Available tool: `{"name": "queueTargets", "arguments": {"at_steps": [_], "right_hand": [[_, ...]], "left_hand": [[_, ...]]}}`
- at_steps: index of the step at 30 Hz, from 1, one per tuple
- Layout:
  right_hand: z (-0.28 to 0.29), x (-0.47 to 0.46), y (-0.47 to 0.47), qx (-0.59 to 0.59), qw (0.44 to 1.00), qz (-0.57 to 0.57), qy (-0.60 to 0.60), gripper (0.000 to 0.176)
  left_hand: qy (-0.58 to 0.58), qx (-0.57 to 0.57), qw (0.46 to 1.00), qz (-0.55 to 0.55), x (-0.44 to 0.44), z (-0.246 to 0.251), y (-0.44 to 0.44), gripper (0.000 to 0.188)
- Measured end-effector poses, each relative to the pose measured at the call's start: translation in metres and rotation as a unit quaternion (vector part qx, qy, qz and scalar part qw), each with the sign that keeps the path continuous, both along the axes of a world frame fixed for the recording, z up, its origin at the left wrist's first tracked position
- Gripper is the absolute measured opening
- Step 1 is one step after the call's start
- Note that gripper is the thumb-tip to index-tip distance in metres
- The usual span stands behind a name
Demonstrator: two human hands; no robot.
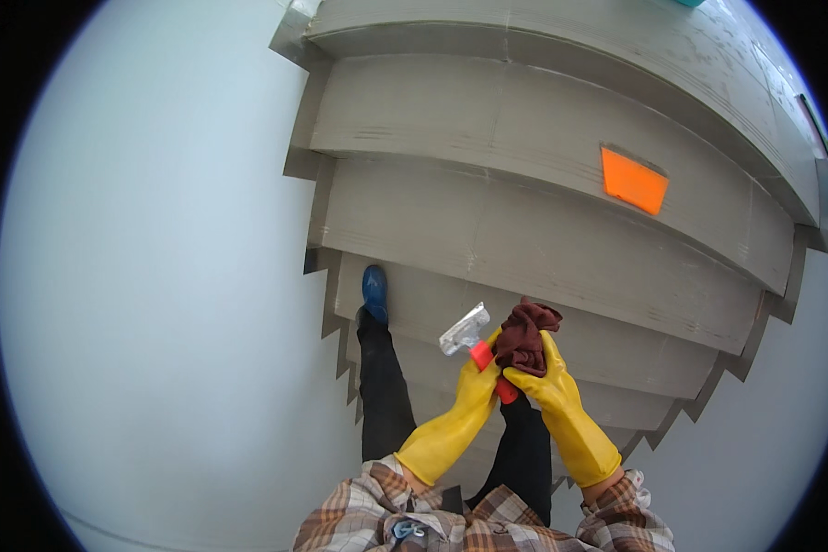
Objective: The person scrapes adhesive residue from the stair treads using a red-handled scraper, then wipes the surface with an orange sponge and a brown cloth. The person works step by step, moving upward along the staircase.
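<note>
Both hands wear yellow rubber gloves and meet in front of my body above the stairs. My left hand (481,379) is closed around the red handle of a scraper (465,331), whose metal head points up and left. A bunched dark-red cloth (527,338) is gripped by my right hand (548,376), and it also touches the left glove. The lower end of the red handle shows beneath the cloth. The left fingertips are partly hidden behind the cloth.
Grey stair treads (400,207) span the view, between a pale wall (165,276) at left and another at right. An orange flat piece (635,181) lies on a tread edge, upper right. My blue shoe (375,293) stands on a step. Part of a teal object (691,2) shows at the top.
</note>
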State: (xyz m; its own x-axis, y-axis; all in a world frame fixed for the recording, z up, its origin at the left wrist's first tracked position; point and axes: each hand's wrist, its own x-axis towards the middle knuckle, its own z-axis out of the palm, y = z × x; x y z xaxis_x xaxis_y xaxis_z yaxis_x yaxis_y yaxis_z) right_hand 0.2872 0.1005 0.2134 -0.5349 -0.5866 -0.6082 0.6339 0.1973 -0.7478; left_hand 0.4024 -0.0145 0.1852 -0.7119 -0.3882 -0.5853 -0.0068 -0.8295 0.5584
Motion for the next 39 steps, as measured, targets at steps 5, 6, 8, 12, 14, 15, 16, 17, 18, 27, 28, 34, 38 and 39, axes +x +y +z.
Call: {"name": "queueTargets", "arguments": {"at_steps": [5, 6, 8, 12, 14, 15, 16, 17, 18, 27, 28, 34, 38, 39], "right_hand": [[-0.008, -0.008, -0.097, -0.051, 0.965, -0.158, -0.204, 0.072], [-0.006, -0.007, -0.121, -0.037, 0.974, -0.135, -0.180, 0.069], [0.005, -0.006, -0.158, 0.027, 0.992, 0.115, 0.051, 0.069], [-0.006, -0.001, -0.245, 0.033, 0.832, 0.332, 0.443, 0.080], [-0.008, 0.003, -0.271, 0.131, 0.764, 0.291, 0.561, 0.081], [-0.008, 0.005, -0.280, 0.175, 0.715, 0.260, 0.625, 0.081], [-0.006, 0.014, -0.288, 0.204, 0.727, 0.231, 0.614, 0.082], [-0.004, 0.021, -0.294, 0.164, 0.754, 0.220, 0.596, 0.082], [-0.002, 0.030, -0.299, 0.126, 0.752, 0.271, 0.588, 0.084], [-0.070, 0.028, -0.328, 0.212, 0.819, 0.330, 0.419, 0.085], [-0.078, 0.024, -0.326, 0.204, 0.815, 0.328, 0.431, 0.077], [-0.059, 0.027, -0.305, 0.161, 0.912, 0.279, 0.256, 0.068], [-0.030, 0.033, -0.307, 0.119, 0.921, 0.340, 0.146, 0.083], [-0.027, 0.032, -0.310, 0.128, 0.903, 0.380, 0.156, 0.090]], "left_hand": [[0.038, 0.069, 0.997, -0.002, 0.013, -0.005, -0.098, 0.059], [0.070, 0.109, 0.992, 0.008, 0.020, -0.008, -0.123, 0.061], [0.122, 0.104, 0.987, 0.009, 0.032, -0.021, -0.162, 0.060], [-0.058, 0.153, 0.983, 0.088, 0.056, -0.061, -0.211, 0.049], [-0.095, 0.147, 0.969, 0.176, 0.056, -0.082, -0.227, 0.044], [-0.103, 0.113, 0.969, 0.195, 0.057, -0.089, -0.237, 0.040], [-0.127, 0.079, 0.965, 0.215, 0.055, -0.096, -0.247, 0.036], [-0.128, 0.057, 0.958, 0.248, 0.054, -0.098, -0.254, 0.025], [-0.108, 0.047, 0.964, 0.238, 0.052, -0.100, -0.264, 0.023], [0.002, 0.071, 0.989, 0.132, 0.040, -0.057, -0.281, 0.060], [-0.049, 0.043, 0.992, 0.107, 0.039, -0.053, -0.280, 0.059], [-0.163, -0.094, 0.981, 0.039, 0.038, -0.043, -0.296, 0.047], [-0.074, -0.105, 0.990, 0.063, 0.045, -0.052, -0.294, 0.058], [-0.039, -0.137, 0.988, 0.055, 0.049, -0.056, -0.291, 0.066]]}}
